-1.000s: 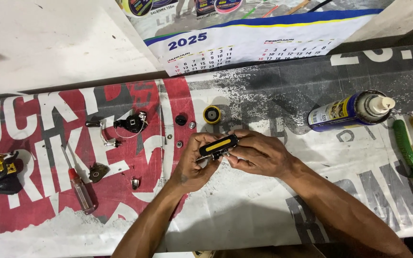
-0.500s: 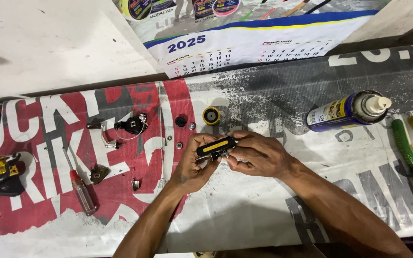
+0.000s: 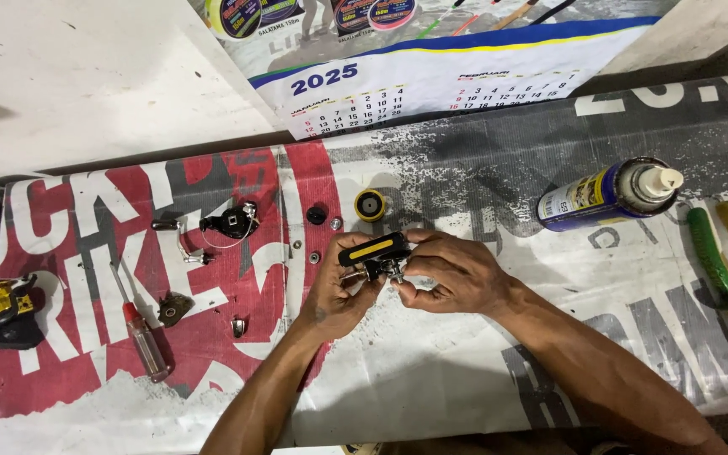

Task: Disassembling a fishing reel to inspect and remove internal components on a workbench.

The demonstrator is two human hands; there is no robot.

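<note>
At centre of the bench, both my hands meet on a small black-and-yellow handle part with a metal fitting underneath (image 3: 374, 251). My left hand (image 3: 339, 291) cradles it from seven o'clock, fingers curled and pinching its lower end; my right hand (image 3: 457, 274) comes in from four o'clock, fingertips pressed together on the tiny metal fitting.

Loose bits lie on the printed red, white and grey banner sheet (image 3: 482, 371): a yellow-and-black round cap (image 3: 370, 205) at twelve o'clock of the hands, small black and silver screws and washers (image 3: 323, 219) at eleven, a black reel side plate (image 3: 229, 222) and a red-handled screwdriver (image 3: 141, 333) off to nine. A blue-and-yellow spray can (image 3: 608, 195) lies at two o'clock.

My worry: the fitting is small, so a slipping pinch could drop it among those scattered pieces, and a jerked elbow might roll the can.
</note>
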